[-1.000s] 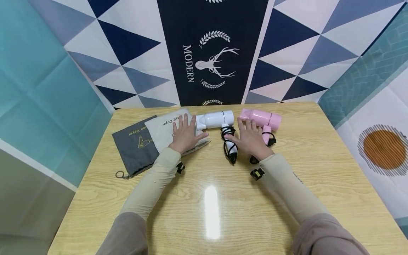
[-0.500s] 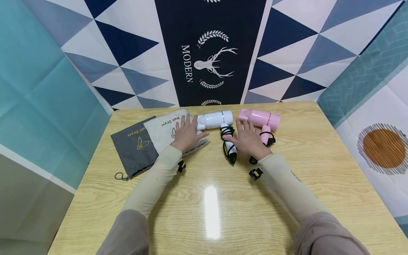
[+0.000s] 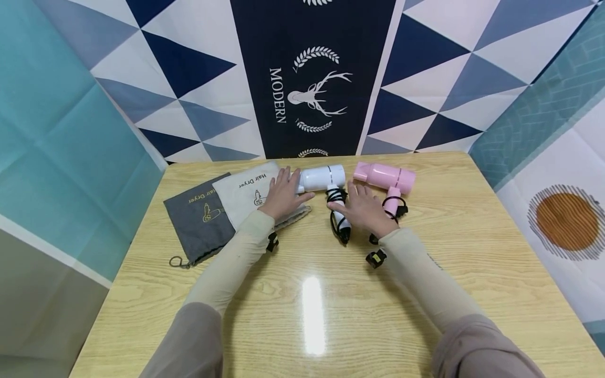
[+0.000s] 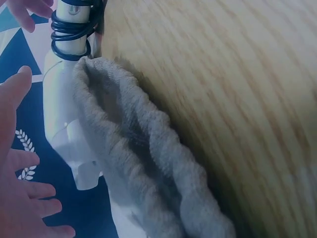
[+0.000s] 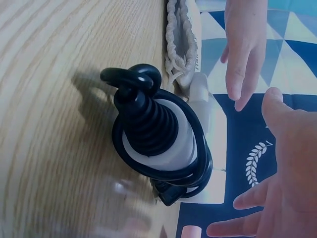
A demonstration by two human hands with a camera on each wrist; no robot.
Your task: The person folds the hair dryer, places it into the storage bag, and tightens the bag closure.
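head view: the left hand (image 3: pixel 282 195) is spread with its fingers extended and has hold of nothing; the right hand (image 3: pixel 367 209) is likewise spread and unloaded. a white hair dryer (image 3: pixel 321 178) lies between and beyond the two hands, its nozzle end partly covered by the left hand and its handle beside the right thumb. a pink hair dryer (image 3: pixel 384 175) lies beyond the right hand, its handle partly hidden by it. a pale pouch (image 3: pixel 242 190) lies beneath and beside the left hand; a grey pouch (image 3: pixel 198 218) lies farther to its left, partly overlapped by the pale one. all items rest on the worktop (image 3: pixel 269 320). contact by either hand cannot be confirmed.

left wrist view: the left hand's fingers stand apart, gripping nothing. the pale pouch's gathered mouth gapes slightly near it, beside the white hair dryer.

right wrist view: the right hand's thumb and fingers are parted, with no item between them. beside it, black cord (image 5: pixel 204 168) is wound about the white dryer's handle.
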